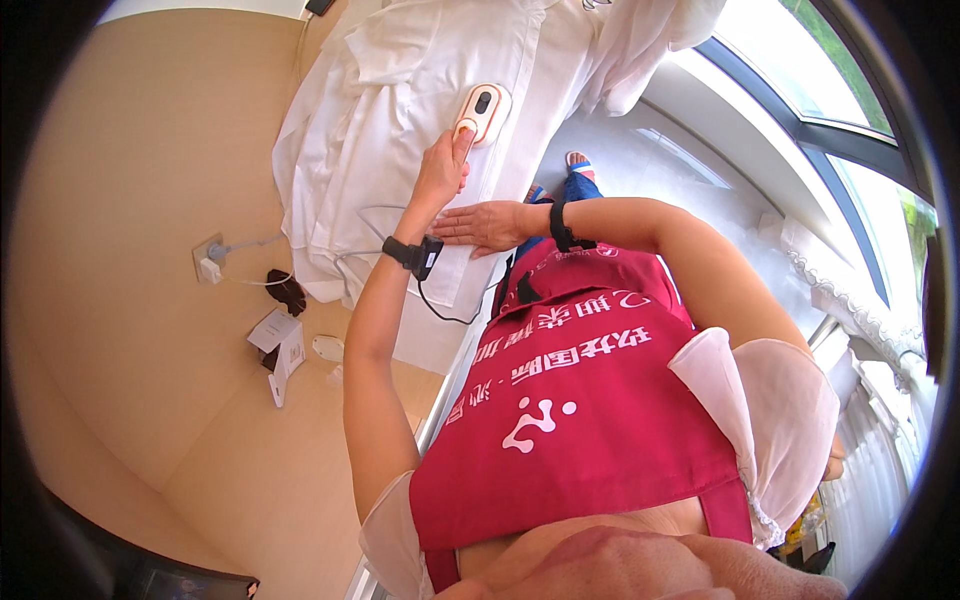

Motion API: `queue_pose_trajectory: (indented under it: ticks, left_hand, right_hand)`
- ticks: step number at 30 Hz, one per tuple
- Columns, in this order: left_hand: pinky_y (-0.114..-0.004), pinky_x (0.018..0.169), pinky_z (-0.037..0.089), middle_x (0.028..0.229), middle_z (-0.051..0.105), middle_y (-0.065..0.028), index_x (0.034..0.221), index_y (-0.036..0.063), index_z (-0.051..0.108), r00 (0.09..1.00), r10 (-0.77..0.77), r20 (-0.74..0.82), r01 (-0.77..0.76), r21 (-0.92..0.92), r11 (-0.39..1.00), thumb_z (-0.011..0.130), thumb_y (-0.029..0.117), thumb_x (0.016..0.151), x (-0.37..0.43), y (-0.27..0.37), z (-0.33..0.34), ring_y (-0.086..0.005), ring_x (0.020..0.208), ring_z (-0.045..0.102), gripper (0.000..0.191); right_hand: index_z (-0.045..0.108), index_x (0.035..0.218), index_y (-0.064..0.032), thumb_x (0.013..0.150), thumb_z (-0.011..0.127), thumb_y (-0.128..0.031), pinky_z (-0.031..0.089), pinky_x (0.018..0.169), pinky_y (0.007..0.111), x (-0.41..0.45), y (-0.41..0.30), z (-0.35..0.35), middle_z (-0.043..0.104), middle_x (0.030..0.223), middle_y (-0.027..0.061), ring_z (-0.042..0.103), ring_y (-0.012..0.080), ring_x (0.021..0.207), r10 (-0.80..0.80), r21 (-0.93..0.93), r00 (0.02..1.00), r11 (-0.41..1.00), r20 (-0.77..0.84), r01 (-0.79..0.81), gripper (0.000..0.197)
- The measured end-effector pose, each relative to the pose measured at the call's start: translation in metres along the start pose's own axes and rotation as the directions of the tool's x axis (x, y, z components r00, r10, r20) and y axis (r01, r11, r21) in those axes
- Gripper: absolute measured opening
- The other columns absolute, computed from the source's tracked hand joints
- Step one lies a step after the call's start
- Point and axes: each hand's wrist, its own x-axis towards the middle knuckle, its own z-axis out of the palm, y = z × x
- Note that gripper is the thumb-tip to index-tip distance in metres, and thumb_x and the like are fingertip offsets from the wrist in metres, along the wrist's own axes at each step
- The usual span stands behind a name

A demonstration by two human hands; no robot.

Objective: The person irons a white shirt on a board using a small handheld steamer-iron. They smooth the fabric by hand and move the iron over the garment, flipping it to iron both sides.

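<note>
My left hand [442, 171] grips the handle of a white handheld garment iron [485, 112] with an orange-gold trim line and a dark oval control. The iron rests face down on a white garment [367, 150] of thin cloth, spread over a light-coloured surface with folds on its left side. My right hand [487, 226] lies flat on the cloth near its lower edge, fingers together and pointing left, holding nothing. A pale cord runs in a loop over the cloth beside my left wrist.
At the left, a wall socket [208, 259] holds plugs with cords. Near it are a dark brown item [286, 292], an opened white box [276, 337] and a white oval item [328, 347]. A black cable hangs from my left wristband [415, 256]. Windows and a white curtain [874, 450] are at the right.
</note>
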Motion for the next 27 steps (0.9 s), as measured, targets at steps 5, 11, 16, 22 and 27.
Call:
queue_pose_trajectory:
  ticks: [5,11,16,22,27]
  left_hand:
    - [-0.034,0.045,0.047,0.060,0.058,-0.0081,0.099,-0.0009,0.060,1.000,0.008,-0.005,-0.008,0.034,0.999,0.047,0.052,0.109,0.033,0.032,0.005,-0.0176,0.046,0.056,0.055]
    - [-0.035,0.047,0.048,0.061,0.060,-0.0103,0.099,-0.0015,0.059,1.000,-0.007,-0.018,0.009,0.067,0.998,0.045,0.053,0.109,0.073,0.058,0.013,-0.0205,0.048,0.059,0.058]
    - [-0.036,0.048,0.050,0.061,0.061,-0.0118,0.096,-0.0019,0.058,1.000,0.010,-0.030,-0.008,0.056,0.998,0.044,0.055,0.109,0.097,0.071,0.016,-0.0222,0.049,0.061,0.060]
    - [-0.038,0.049,0.051,0.061,0.062,-0.0125,0.092,-0.0024,0.058,0.994,0.089,-0.070,-0.083,0.083,0.993,0.043,0.057,0.108,0.126,0.073,0.025,-0.0238,0.049,0.062,0.063]
    - [-0.033,0.046,0.049,0.061,0.059,-0.0076,0.099,-0.0003,0.062,0.993,0.109,-0.050,-0.109,0.008,0.994,0.045,0.063,0.106,0.137,0.079,0.023,-0.0173,0.048,0.058,0.066]
  right_hand:
    - [0.028,0.159,0.0044,0.104,0.048,-0.042,0.014,0.132,0.045,-0.002,0.002,0.011,0.030,0.167,0.0175,0.025,0.0306,0.157,0.010,0.013,0.999,1.000,0.043,-0.010,0.075]
    - [0.027,0.159,0.0063,0.101,0.053,-0.041,0.012,0.132,0.045,-0.003,0.007,0.014,0.025,0.169,0.0201,0.022,0.0308,0.158,0.013,0.103,1.000,0.995,0.009,-0.014,0.079]
    - [0.026,0.159,0.0068,0.100,0.055,-0.038,0.011,0.132,0.045,-0.003,0.009,0.015,0.023,0.170,0.0204,0.018,0.0311,0.159,-0.005,0.144,1.000,0.990,-0.001,0.005,0.080]
    - [0.026,0.158,0.0078,0.102,0.051,-0.043,0.008,0.132,0.044,0.001,0.007,0.018,0.021,0.170,0.0198,0.017,0.0302,0.160,0.019,0.072,0.999,0.997,0.046,-0.022,0.079]
    - [0.025,0.159,0.0067,0.102,0.051,-0.041,0.010,0.132,0.044,0.002,0.004,0.006,0.022,0.170,0.0202,0.018,0.0301,0.159,0.008,0.088,1.000,0.996,0.017,-0.010,0.079]
